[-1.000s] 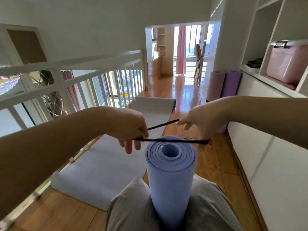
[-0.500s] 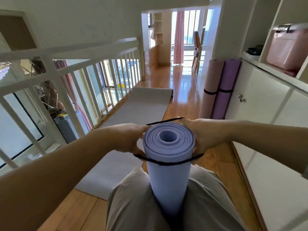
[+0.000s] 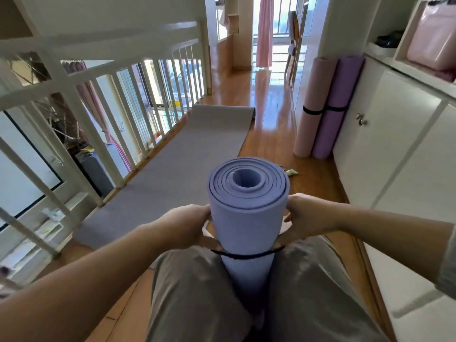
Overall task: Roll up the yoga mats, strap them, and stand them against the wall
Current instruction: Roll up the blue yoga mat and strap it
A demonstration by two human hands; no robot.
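Strap [image 3: 246,255] is sliding down the upright mat [image 3: 246,218], mid-frame; your left hand [image 3: 187,225] and right hand [image 3: 306,215] are pinching it each side.

Home loft: railing [image 3: 71,107], cupboards [image 3: 394,144], curtain [image 3: 264,30]

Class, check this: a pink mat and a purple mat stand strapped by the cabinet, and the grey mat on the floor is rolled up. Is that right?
No. The head view shows the grey mat lying flat, unrolled; the pink mat and purple mat do stand strapped by the cabinet.
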